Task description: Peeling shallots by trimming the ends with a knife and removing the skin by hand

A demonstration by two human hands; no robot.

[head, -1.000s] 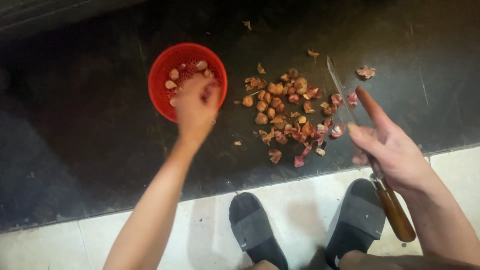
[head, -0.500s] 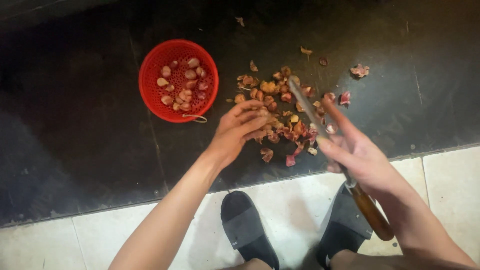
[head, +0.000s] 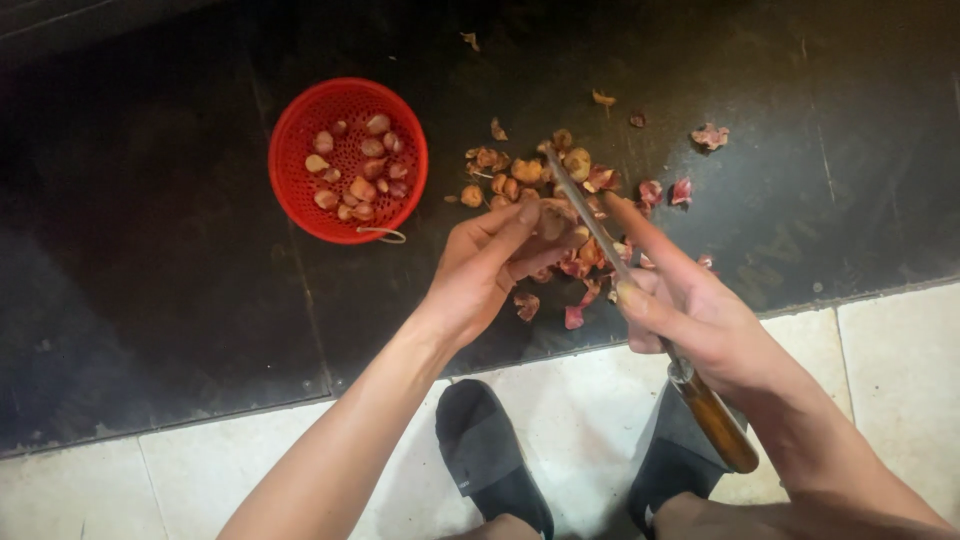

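Observation:
My left hand pinches a small shallot between thumb and fingers, right over the pile of shallots and reddish skins on the dark floor. My right hand grips a knife with a brown wooden handle. Its thin blade points up and left, and it lies against the held shallot. A round red plastic basket holding several peeled shallots stands to the left of the pile.
Loose skins lie scattered to the upper right on the dark slab. Pale floor tiles run along the bottom. My two feet in dark slippers rest on the tiles below my hands.
My left hand left the red basket, moved right to the pile and picked up a shallot. My right hand brought the knife blade left onto it.

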